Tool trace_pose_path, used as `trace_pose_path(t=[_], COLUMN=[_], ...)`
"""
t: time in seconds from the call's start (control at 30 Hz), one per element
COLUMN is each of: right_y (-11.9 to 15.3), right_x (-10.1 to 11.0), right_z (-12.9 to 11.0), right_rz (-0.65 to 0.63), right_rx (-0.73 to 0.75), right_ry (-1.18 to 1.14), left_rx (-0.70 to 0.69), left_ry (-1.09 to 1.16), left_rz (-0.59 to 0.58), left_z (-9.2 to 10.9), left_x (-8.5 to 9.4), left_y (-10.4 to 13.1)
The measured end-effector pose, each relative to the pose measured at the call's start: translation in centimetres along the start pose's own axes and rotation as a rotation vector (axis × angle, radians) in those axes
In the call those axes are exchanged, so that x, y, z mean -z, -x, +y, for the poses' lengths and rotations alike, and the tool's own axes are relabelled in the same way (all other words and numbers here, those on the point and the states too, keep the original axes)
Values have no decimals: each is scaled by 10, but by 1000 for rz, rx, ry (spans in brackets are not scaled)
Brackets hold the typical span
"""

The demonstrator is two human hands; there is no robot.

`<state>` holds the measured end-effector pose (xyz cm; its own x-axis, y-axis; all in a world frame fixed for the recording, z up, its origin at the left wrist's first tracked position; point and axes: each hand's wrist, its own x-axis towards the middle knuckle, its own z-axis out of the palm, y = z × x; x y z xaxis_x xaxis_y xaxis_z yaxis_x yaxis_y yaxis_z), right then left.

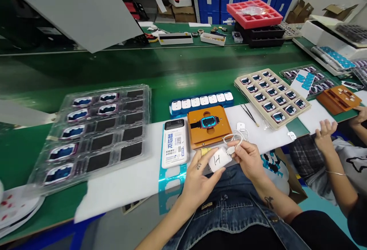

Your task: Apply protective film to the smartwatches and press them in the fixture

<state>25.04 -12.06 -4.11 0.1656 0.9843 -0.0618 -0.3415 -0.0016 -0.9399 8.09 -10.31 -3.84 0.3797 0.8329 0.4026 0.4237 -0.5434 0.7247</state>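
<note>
denim overalls (229,204) fill the space nearest the camera, below both hands. the left hand (200,179) has its thumb and fingers clamped on a white charger block (220,159), gripping it from opposite sides. the right hand (249,162) has its fingers closed together on a small white plug (230,150) at the block's far right corner; i cannot tell how deep the plug sits. the block is smooth, with a dark handwritten mark like an "h" facing up, and it is held tilted above the lap, just in front of the bench (189,66). a thin white cable (235,134) loops beyond the right hand. a yellow piece (205,151) shows by the left index finger.

the left forearm reaches up from the bottom, thumb toward the body; the right comes in from the lower right, wrist bent inward. just beyond the hands, an orange fixture (197,139) carries a watch (208,121) with a bright blue border, and a white power bank (174,145) lies beside the fixture.
</note>
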Motion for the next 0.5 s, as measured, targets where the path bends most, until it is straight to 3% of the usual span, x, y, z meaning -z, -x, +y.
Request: trace_pose_path(t=[0.2,0.37,0.5], right_y=[-3,-2,-3], right_x=[3,-2,14], right_z=[3,11,-16], right_rz=[-41,26,-165], right_rx=[95,26,-131], right_ry=[134,102,170], left_rx=[-17,-126,-295], left_ry=[-48,-112,-235], left_rz=[12,41,4], left_z=[0,-8,-30], left_x=[-2,-8,-7], left_y=[-2,-4,-5])
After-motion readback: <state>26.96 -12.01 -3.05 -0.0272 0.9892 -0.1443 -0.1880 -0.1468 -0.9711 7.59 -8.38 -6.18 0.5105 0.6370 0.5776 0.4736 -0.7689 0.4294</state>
